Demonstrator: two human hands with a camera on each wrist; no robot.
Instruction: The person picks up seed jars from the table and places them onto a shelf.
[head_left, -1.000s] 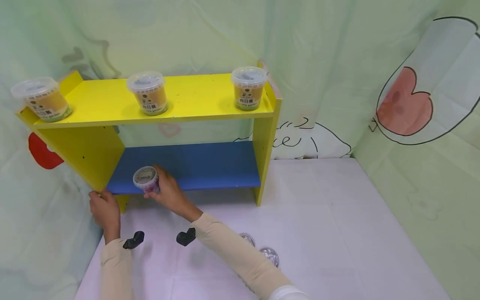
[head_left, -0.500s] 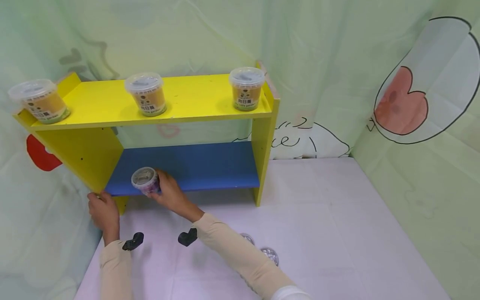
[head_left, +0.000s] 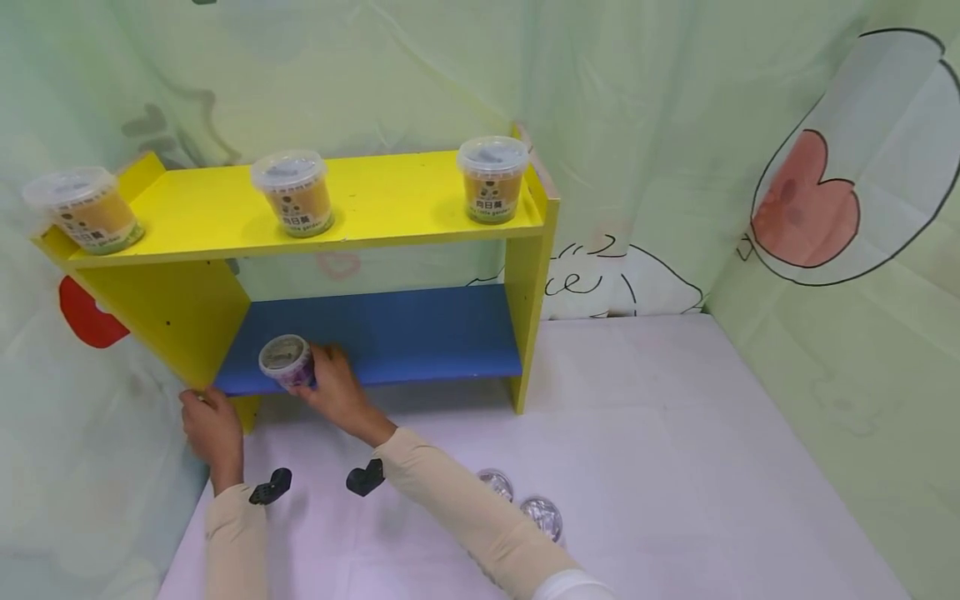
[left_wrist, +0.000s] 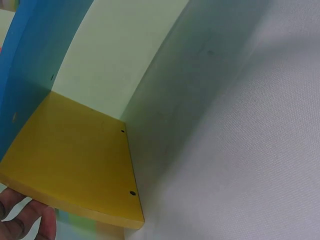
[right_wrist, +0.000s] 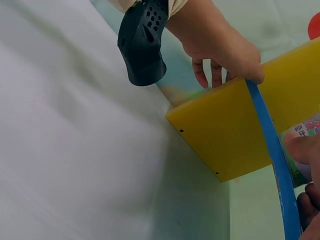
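Observation:
A two-tier shelf unit has a yellow top board [head_left: 375, 187], a blue lower board [head_left: 397, 333] and yellow side panels. My left hand [head_left: 212, 429] grips the left side panel at its front edge, level with the blue board; the right wrist view shows the thumb at the corner and fingers around the outer face. My right hand [head_left: 337, 392] holds a small clear-lidded plastic tub [head_left: 285, 354] with a purple label, upright over the blue board's front left. In the right wrist view, thumb and fingers wrap the tub [right_wrist: 305, 130] beside the blue board's edge.
Three lidded tubs with orange contents stand on top: a left tub [head_left: 93, 217] at the corner, a middle tub [head_left: 296, 200] and a right tub [head_left: 491, 187]. Two round silver-topped things [head_left: 542, 517] lie on the white tabletop [head_left: 675, 467] by my right forearm. Printed curtains surround the table.
My right hand has shifted slightly left with the tub, and the right forearm now hides less of the silver-topped things. The left hand keeps its grip on the panel.

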